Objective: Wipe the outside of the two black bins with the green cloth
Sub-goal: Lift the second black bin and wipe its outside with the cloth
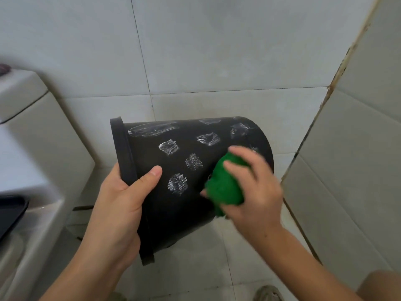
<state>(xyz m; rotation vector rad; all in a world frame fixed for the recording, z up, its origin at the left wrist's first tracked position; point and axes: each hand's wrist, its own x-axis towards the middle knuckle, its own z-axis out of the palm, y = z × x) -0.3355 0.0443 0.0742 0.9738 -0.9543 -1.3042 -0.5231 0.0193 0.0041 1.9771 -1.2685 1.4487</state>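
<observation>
One black bin [186, 170], right hand [253, 187] blurred

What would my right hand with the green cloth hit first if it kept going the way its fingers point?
Most likely the next white smear on the black bin: the right hand presses the green cloth to its side, fingers pointing up-left along the wall. Depth is uncertain.

Blk bin [191, 170] w/ white smudges; green cloth [223, 187].

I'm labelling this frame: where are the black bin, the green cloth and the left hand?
black bin [195, 192]: head view, bare side wall.
green cloth [225, 187]: head view, middle of the bunched cloth.
left hand [125, 196]: head view, back of hand gripping the rim.
</observation>
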